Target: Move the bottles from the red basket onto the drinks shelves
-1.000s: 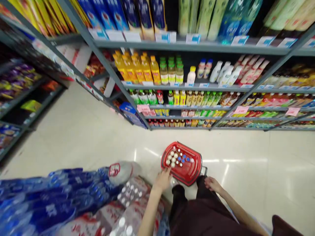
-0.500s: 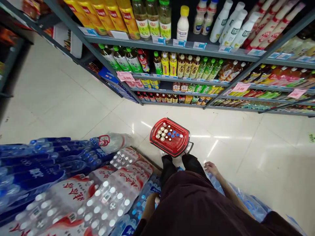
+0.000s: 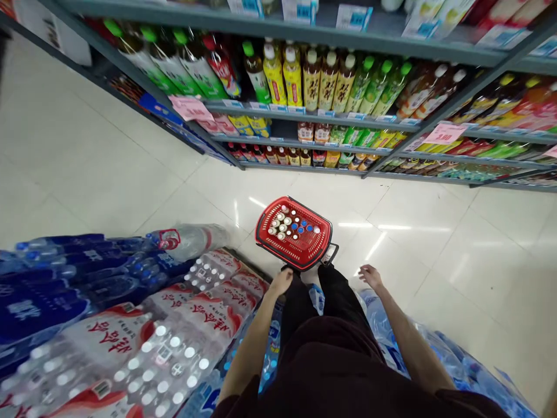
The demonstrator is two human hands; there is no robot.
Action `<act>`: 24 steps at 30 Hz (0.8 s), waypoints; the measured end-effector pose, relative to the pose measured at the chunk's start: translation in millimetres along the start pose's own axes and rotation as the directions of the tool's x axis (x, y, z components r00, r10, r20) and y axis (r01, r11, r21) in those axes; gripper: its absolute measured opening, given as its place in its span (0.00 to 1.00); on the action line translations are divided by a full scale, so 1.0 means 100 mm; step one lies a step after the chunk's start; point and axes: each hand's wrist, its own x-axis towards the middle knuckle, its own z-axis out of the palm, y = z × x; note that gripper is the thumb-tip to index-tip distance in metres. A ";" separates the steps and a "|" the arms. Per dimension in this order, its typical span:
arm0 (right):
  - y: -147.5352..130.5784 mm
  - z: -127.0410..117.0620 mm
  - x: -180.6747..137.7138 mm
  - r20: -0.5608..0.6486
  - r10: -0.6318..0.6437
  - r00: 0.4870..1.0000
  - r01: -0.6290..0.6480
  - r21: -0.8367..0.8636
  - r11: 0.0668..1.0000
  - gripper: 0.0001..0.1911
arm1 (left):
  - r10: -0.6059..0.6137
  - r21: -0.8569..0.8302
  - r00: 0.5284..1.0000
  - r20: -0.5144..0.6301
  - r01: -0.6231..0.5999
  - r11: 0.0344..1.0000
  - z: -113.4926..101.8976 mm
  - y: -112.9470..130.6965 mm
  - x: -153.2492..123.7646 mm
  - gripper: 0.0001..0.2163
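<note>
Low down, saw a red basket [image 3: 311, 251] set on the pale floor [image 3: 418, 249], just in front of the dark-trousered legs [image 3: 298, 302]. Found bottles crowded upright inside, mostly toward the far left: a cluster of white-capped bottles [image 3: 282, 228], then blue-capped bottles [image 3: 300, 230] alongside, and bare red plastic at the near right. Noticed the dark handle [image 3: 333, 252] jutting past the rim on the right, apart from both hands.

Saw the left hand [image 3: 282, 283] lowered beside the left leg, near the basket's near edge, fingers loosely bent, about half closed, around nothing visible. Could not tell whether touching the trouser or merely hanging over it. Saw the right hand [image 3: 371, 276] out to the other side, above the floor, away from the basket and its handle, fingers slightly parted and softly curled, likewise without anything visible in the grasp.

Beside the left arm, took in red-and-white wrapped packs [image 3: 217, 313], with blue packs [image 3: 35, 307] farther left. Past the right arm, spotted clear-blue packs [image 3: 470, 366]. Across the floor, faced a grey drinks rack [image 3: 287, 32], hung with pink price cards [image 3: 446, 133].
</note>
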 end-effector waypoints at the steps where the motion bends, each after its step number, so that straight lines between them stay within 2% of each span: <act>1: -0.14 0.17 0.12 0.027 -0.035 0.999 0.035 -0.011 0.999 0.11 | 0.002 -0.005 1.000 0.000 -0.002 1.000 -0.03 0.02 0.25 0.13; 4: -0.50 0.75 0.46 0.125 -0.140 0.982 0.148 -0.055 0.987 0.08 | 0.043 -0.035 0.999 -0.016 -0.044 0.998 0.00 0.10 0.97 0.13; 7: -0.71 1.33 0.81 0.226 -0.231 0.946 0.261 -0.111 0.959 0.06 | 0.091 -0.077 0.996 -0.025 -0.093 0.993 0.20 0.15 1.55 0.13; 10: -0.76 1.83 1.18 0.290 -0.277 0.916 0.341 -0.197 0.919 0.12 | 0.112 -0.130 0.993 -0.029 -0.115 0.985 0.50 0.10 1.95 0.13; 13: -0.67 2.17 1.52 0.339 -0.297 0.893 0.399 -0.290 0.870 0.13 | 0.099 -0.182 0.994 -0.039 -0.104 0.978 0.87 -0.13 2.15 0.14; 16: -0.45 2.30 1.79 0.358 -0.312 0.880 0.440 -0.368 0.819 0.07 | 0.029 -0.207 0.999 -0.023 -0.033 0.978 1.30 -0.56 2.14 0.15; 19: -0.15 2.25 1.96 0.318 -0.324 0.891 0.443 -0.446 0.778 0.11 | -0.085 -0.207 0.995 0.050 0.094 0.974 1.69 -1.13 1.99 0.14; 22: 0.06 2.12 2.08 0.272 -0.353 0.895 0.445 -0.515 0.733 0.15 | -0.200 -0.231 0.967 0.156 0.233 0.945 1.93 -1.71 1.82 0.09; 24: 0.10 2.06 2.18 0.264 -0.399 0.878 0.478 -0.541 0.693 0.17 | -0.270 -0.276 0.942 0.199 0.318 0.907 2.02 -2.04 1.77 0.09</act>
